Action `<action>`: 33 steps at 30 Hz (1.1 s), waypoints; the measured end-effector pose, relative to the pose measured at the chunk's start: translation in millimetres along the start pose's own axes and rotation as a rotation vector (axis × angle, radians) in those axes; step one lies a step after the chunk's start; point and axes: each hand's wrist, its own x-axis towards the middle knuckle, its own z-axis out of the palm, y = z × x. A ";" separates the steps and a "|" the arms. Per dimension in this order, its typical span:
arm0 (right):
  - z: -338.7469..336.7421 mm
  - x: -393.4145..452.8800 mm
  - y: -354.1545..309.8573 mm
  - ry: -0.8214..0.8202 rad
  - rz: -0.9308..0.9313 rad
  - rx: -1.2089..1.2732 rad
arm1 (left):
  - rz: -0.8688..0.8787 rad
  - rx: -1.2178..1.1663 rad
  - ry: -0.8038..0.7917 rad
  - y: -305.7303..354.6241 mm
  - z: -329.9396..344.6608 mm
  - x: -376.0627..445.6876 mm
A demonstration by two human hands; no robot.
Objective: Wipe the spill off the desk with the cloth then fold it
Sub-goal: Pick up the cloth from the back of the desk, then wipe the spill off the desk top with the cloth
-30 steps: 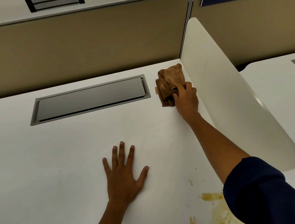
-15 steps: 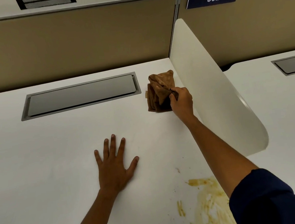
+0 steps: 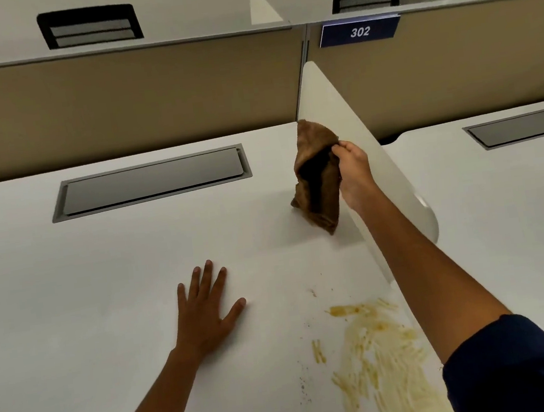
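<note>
Beside the far divider, right hand fingers pinch the cloth, lifted. Left hand lies flat, spread, empty on the worktop. Next: bring cloth near onto spill.

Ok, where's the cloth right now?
In the head view the cloth hangs from the right hand, lifted off the desk beside the white divider, beyond the spill.

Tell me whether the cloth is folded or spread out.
Neither: the cloth hangs bunched and crumpled from the right hand.
</note>
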 end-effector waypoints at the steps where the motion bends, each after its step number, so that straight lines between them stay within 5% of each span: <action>1: -1.9 -3.8 -9.1 0.006 -0.044 -0.042 | 0.000 -0.005 -0.005 0.0 -0.7 -4.8; 9: -35.6 -49.3 -15.9 -0.344 -0.366 -0.473 | -0.005 -0.053 -0.026 -1.5 -0.6 -32.0; 16: -58.8 -120.1 86.5 -0.674 -0.293 -0.937 | 0.004 -0.089 -0.027 -1.7 0.0 -52.9; 27: -89.9 -173.6 117.4 -0.569 -0.259 -1.044 | -0.021 -0.132 -0.019 5.6 1.0 -74.5; 33: -69.1 -180.5 124.3 -0.285 -0.406 -1.042 | -0.002 -0.081 -0.007 9.1 5.0 -90.6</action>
